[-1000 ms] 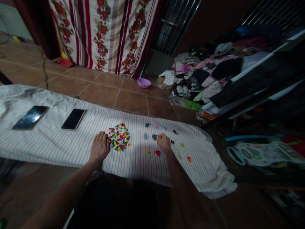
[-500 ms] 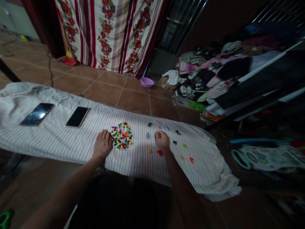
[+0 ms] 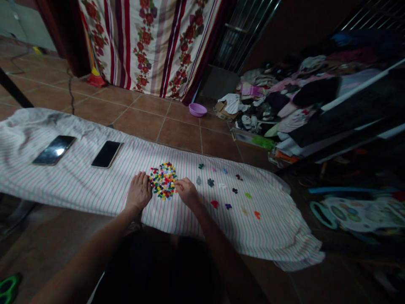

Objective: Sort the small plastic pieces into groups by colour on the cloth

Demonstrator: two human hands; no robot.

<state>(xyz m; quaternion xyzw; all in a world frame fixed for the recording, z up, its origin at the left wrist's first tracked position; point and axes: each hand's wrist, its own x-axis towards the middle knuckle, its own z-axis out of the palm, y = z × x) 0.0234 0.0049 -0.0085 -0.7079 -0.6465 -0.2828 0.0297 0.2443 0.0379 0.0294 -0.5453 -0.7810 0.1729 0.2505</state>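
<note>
a: where are the hands?

b: the left hand [image 3: 139, 192] lies flat and relaxed on the striped cloth [image 3: 275, 236], fingertips at the left edge of the pile of small coloured pieces [image 3: 163, 181]. the right hand [image 3: 187, 192] is at the pile's right edge, thumb and fingertips drawn together. i can't tell whether they pinch a piece.

a: how much room is there?

b: a narrow strip of cloth parts the pile from small one-colour groups, among them the red group [image 3: 214, 204] and, farthest right, the orange group [image 3: 257, 215]. the dark green group [image 3: 201, 166] is near the far edge.

a: and farther out?

b: two phones [image 3: 106, 154] lie well left of the pile. past the far edge, a purple bowl [image 3: 198, 110] stands on the floor.

a: any brands or writing?

b: the phone screens look dark, one with a glare; any lettering is too small to read.
</note>
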